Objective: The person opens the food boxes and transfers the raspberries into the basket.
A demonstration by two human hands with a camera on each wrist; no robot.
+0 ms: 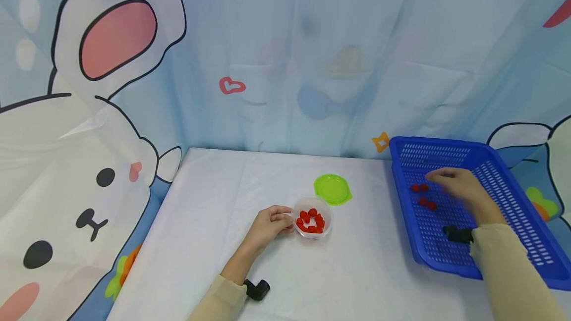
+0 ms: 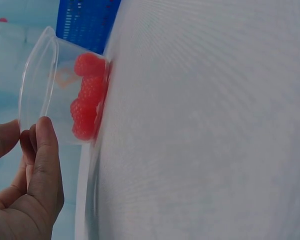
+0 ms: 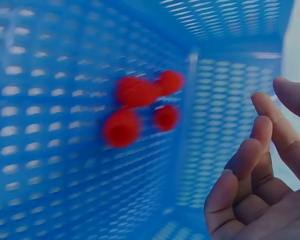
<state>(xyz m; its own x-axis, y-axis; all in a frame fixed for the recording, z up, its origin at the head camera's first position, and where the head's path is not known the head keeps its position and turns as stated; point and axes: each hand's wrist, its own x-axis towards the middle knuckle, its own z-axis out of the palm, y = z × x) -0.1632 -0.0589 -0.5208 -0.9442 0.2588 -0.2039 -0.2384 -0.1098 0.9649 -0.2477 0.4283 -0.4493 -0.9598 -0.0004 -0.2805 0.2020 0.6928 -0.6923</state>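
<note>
At the middle of the table a small clear plastic container (image 1: 327, 222) holds several red raspberries (image 2: 85, 117). My left hand (image 1: 269, 224) pinches its rim between thumb and fingers, from the left side. Over on the right, my right hand (image 1: 461, 189) hovers above the blue plastic basket (image 1: 403, 232), its fingers loosely bent. Nothing shows between the thumb and fingertips of the right hand (image 3: 265, 180) in the right wrist view. Several more raspberries (image 3: 122, 127) lie grouped on the basket's floor, apart from that hand.
A bright green lid (image 1: 332, 189) lies flat just behind the container, toward the right. White cloth covers the table (image 1: 223, 187). Behind it hangs a blue cartoon-print curtain (image 1: 276, 24). The basket's raised slotted walls surround the berries inside it.
</note>
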